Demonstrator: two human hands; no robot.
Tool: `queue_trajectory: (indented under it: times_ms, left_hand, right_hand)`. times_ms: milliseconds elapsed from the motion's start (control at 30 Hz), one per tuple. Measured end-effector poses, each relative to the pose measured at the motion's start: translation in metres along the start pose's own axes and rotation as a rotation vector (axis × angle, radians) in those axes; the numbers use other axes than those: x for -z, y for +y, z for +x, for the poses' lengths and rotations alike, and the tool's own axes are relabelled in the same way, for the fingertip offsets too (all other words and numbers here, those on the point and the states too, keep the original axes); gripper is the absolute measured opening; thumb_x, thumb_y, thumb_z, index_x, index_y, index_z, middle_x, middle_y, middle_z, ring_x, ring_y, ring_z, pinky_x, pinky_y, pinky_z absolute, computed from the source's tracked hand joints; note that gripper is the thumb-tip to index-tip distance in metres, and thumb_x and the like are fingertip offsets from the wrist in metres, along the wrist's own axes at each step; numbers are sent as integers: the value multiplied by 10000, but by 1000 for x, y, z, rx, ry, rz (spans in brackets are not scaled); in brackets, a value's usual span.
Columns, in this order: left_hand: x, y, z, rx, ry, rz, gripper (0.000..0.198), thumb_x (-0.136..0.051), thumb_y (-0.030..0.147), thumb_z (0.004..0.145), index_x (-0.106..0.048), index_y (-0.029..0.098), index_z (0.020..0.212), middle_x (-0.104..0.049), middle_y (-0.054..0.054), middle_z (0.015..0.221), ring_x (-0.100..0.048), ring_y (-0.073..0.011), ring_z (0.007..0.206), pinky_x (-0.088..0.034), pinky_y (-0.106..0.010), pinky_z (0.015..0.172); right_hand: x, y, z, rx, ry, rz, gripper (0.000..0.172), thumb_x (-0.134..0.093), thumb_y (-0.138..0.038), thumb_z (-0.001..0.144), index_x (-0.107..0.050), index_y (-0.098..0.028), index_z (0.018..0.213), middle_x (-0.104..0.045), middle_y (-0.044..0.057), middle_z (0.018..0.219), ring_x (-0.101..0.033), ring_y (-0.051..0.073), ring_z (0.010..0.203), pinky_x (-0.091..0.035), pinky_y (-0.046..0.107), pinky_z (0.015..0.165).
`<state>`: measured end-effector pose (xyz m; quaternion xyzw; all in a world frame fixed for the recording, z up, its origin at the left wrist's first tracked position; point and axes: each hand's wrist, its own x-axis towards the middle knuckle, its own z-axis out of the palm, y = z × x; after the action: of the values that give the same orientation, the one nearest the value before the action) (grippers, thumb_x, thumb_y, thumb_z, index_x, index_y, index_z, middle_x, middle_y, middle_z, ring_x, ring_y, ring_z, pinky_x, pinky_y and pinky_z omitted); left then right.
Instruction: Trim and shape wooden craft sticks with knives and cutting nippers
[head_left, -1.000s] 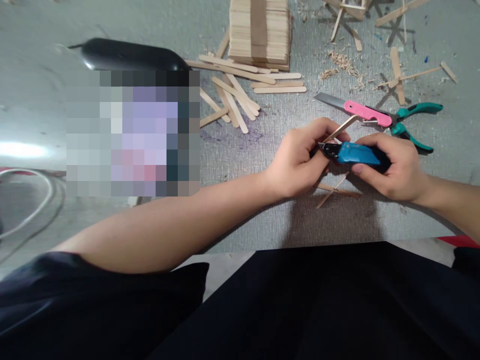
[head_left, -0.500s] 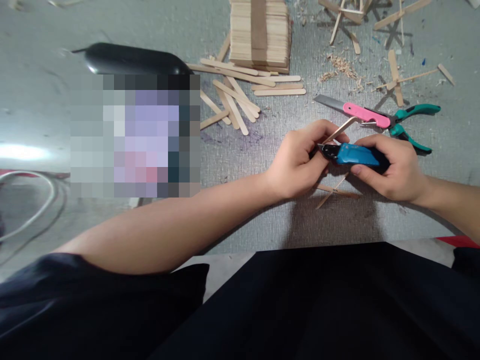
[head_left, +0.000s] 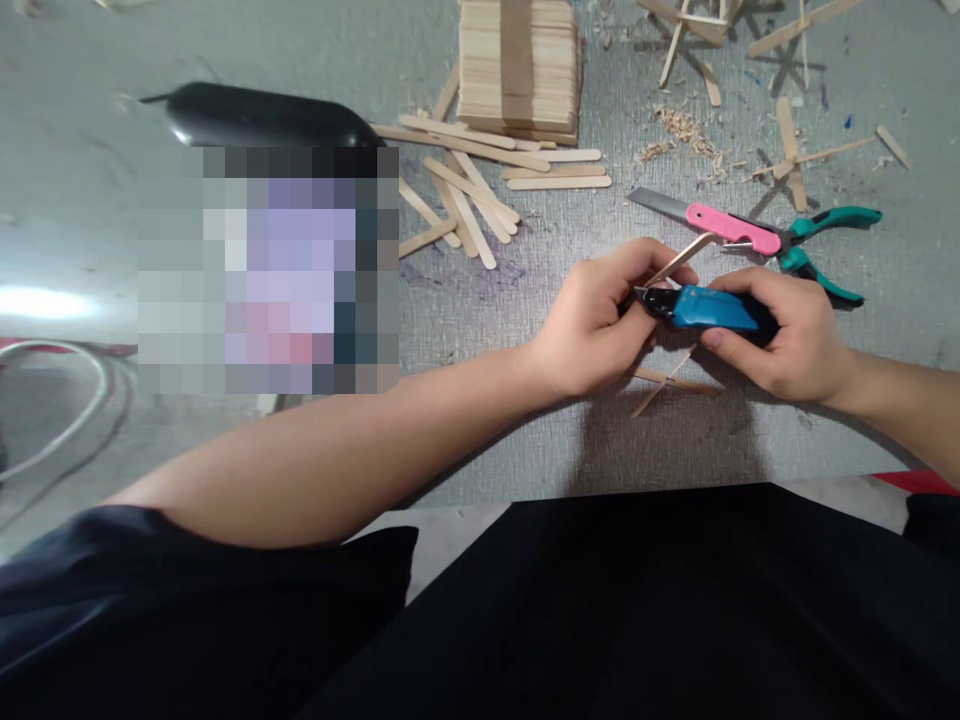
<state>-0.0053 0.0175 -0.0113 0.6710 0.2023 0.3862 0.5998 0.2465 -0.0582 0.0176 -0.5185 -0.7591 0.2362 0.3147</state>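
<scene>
My right hand (head_left: pixel 787 335) is wrapped round a blue and black utility knife (head_left: pixel 716 308), its tip pointing left at my other hand. My left hand (head_left: pixel 604 325) is closed on a thin wooden stick (head_left: pixel 684 257) that slants up and to the right from the fingers. The knife's tip lies beside the thumb and the stick; exactly where it touches is hidden. Just below the hands, crossed sticks (head_left: pixel 670 380) rest on the table, partly covered by the fingers.
Beyond the hands lie a pink-handled blade (head_left: pixel 731 228) and green-handled pliers (head_left: pixel 836 218). Farther back are a bundle of craft sticks (head_left: pixel 487 70), loose sticks (head_left: pixel 472 205), wood shavings (head_left: pixel 686 130) and joined stick pieces (head_left: pixel 789 155). A black object (head_left: pixel 270 115) stands left.
</scene>
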Motion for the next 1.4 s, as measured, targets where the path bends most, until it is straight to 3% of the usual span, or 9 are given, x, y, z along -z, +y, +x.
queue_trajectory:
  times_ms: [133, 333, 733, 933, 1133, 1400]
  left_hand:
    - [0, 1, 0, 4, 2, -16, 85, -651, 204, 1149, -735, 203, 1162, -755, 16, 839, -746, -110, 695, -612, -244, 612]
    - [-3, 4, 0, 40, 16, -17, 68, -660, 217, 1138, -725, 210, 1155, -742, 25, 805, -752, -119, 694, -608, -251, 610]
    - [0, 5, -1, 44, 5, 74, 117, -632, 196, 1108, -739, 212, 1154, -777, 13, 837, -732, -125, 722, -597, -272, 629]
    - [-1, 5, -1, 53, 3, 75, 150, -624, 177, 1087, -746, 219, 1163, -753, 26, 815, -733, -129, 727, -599, -271, 626]
    - [-2, 5, -1, 66, 2, 45, 125, -634, 206, 1106, -740, 220, 1171, -756, 23, 805, -729, -130, 711, -610, -278, 616]
    - [-1, 4, -2, 62, -6, 2, 81, -665, 238, 1142, -741, 234, 1170, -750, 24, 821, -722, -125, 710, -610, -284, 645]
  right_hand:
    - [1, -2, 0, 9, 4, 8, 227, -868, -427, 1057, -806, -352, 1262, -903, 45, 1104, -845, 315, 913, -698, 512, 820]
    - [1, -1, 1, 9, -17, 16, 255, -838, -507, 1087, -811, -348, 1284, -913, 59, 1176, -862, 341, 977, -698, 535, 856]
    - [3, -3, 1, 16, -53, -33, 245, -819, -494, 1109, -796, -324, 1285, -913, 67, 1128, -855, 321, 946, -665, 500, 808]
    - [2, -1, 2, 28, -38, -42, 338, -808, -569, 1088, -815, -275, 1257, -912, 62, 1087, -844, 301, 911, -638, 460, 772]
    - [4, -4, 2, -20, -78, -46, 275, -814, -528, 1091, -819, -345, 1297, -903, 67, 1122, -848, 348, 945, -664, 526, 825]
    - [2, -1, 2, -4, -50, -47, 326, -801, -586, 1085, -823, -315, 1263, -899, 52, 1072, -837, 312, 902, -619, 473, 787]
